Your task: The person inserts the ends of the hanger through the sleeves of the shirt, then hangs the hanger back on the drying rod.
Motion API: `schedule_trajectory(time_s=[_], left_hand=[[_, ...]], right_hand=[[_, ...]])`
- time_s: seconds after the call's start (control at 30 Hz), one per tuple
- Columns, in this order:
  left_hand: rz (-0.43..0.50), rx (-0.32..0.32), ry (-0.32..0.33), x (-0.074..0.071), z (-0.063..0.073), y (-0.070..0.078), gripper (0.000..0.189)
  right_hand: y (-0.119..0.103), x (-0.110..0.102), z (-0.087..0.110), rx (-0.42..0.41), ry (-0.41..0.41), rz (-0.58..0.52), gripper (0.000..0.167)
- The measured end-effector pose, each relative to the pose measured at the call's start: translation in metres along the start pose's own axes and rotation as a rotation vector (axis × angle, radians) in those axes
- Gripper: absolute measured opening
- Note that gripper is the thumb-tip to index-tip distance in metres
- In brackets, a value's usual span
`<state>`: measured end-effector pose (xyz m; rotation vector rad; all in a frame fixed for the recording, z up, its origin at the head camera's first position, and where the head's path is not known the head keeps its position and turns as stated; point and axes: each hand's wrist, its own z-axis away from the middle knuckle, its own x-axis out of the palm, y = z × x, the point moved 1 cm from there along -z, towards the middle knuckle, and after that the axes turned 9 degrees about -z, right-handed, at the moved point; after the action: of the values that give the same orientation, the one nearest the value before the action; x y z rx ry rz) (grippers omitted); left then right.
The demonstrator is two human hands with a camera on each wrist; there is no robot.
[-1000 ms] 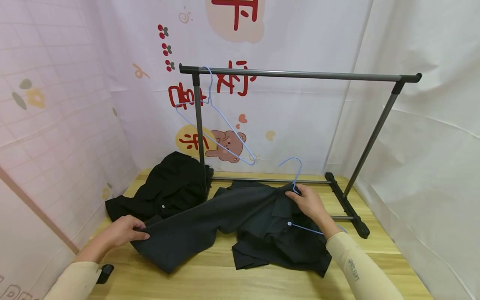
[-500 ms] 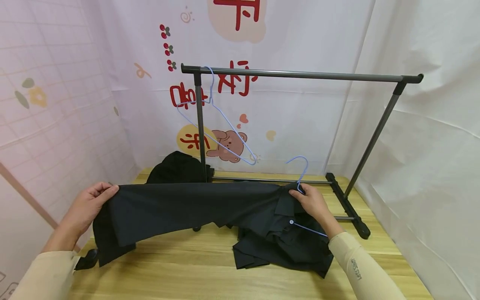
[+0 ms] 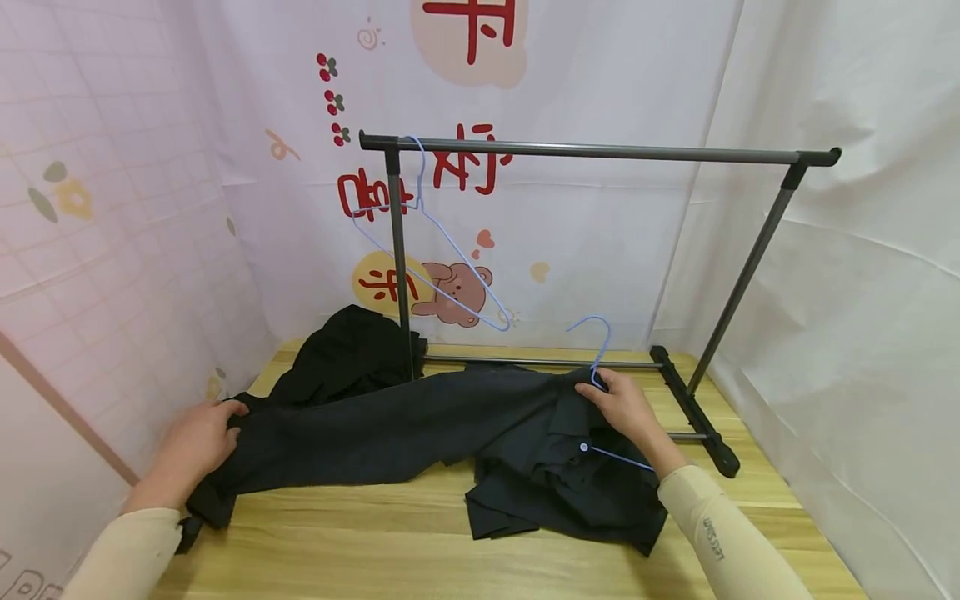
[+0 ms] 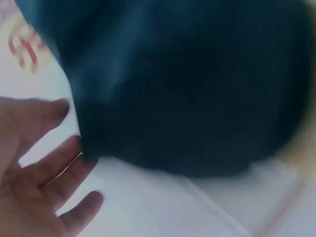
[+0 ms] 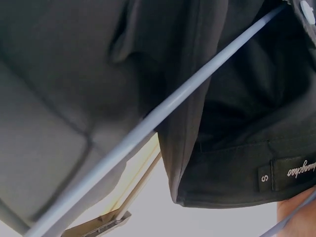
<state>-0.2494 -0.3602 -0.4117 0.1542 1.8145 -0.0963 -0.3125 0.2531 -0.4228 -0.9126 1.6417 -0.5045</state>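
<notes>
A black shirt (image 3: 397, 425) stretches across the table, one sleeve extended to the left. My right hand (image 3: 622, 404) grips its collar together with the neck of a blue wire hanger (image 3: 606, 332). In the right wrist view, the hanger's bar crosses the shirt front, and a collar label (image 5: 296, 173) shows; only a bit of the hand is visible there. At the sleeve's far end is my left hand (image 3: 193, 450). In the left wrist view its thumb and fingers are spread apart, with fingertips right at the blurred edge of the cloth (image 4: 187, 98).
Another black garment (image 3: 341, 354) lies heaped at the back left. Behind the shirt stands a grey metal clothes rack (image 3: 600, 151) with a bare blue hanger (image 3: 422, 179) at its left end. The wooden table (image 3: 360, 550) shows in front; cloth walls enclose the sides and back.
The left hand first lifted the sleeve end up and left, stretching it straight; now the hand is lower and the sleeve sags. The right hand stays at the collar, shifted slightly right.
</notes>
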Motion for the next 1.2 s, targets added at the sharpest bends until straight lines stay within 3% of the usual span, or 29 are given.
schedule_trajectory(time_s=[0.13, 0.27, 0.37, 0.5, 0.63, 0.73, 0.83, 0.97, 1.07, 1.2], left_hand=[[0.045, 0.028, 0.142, 0.01, -0.023, 0.054, 0.034], [0.145, 0.117, 0.21, 0.02, -0.053, 0.119, 0.04], [0.232, 0.197, 0.19, 0.022, -0.071, 0.174, 0.045], [0.357, 0.292, 0.118, 0.023, -0.088, 0.242, 0.053], [0.445, 0.383, 0.07, 0.03, -0.1, 0.287, 0.054], [0.535, 0.424, 0.035, 0.037, -0.106, 0.304, 0.046], [0.644, 0.427, 0.007, 0.044, -0.109, 0.309, 0.036], [0.716, 0.373, -0.013, 0.049, -0.108, 0.301, 0.034], [0.725, 0.31, -0.016, 0.05, -0.107, 0.291, 0.036], [0.703, 0.247, -0.003, 0.05, -0.11, 0.279, 0.034]], right_hand=[[-0.004, 0.006, -0.001, -0.026, -0.001, 0.002, 0.033], [-0.013, 0.015, -0.002, -0.049, -0.007, 0.002, 0.03], [-0.023, 0.024, -0.003, -0.073, -0.022, 0.003, 0.027], [-0.038, 0.038, -0.006, -0.102, -0.053, -0.002, 0.023], [-0.053, 0.051, -0.007, -0.146, -0.094, 0.006, 0.018], [-0.062, 0.057, -0.007, -0.186, -0.113, 0.041, 0.016], [-0.065, 0.06, -0.008, -0.189, -0.128, 0.056, 0.017], [-0.06, 0.06, -0.007, -0.165, -0.113, 0.089, 0.021], [-0.05, 0.055, -0.003, -0.134, -0.075, 0.131, 0.028], [-0.034, 0.044, 0.005, -0.07, -0.043, 0.108, 0.038]])
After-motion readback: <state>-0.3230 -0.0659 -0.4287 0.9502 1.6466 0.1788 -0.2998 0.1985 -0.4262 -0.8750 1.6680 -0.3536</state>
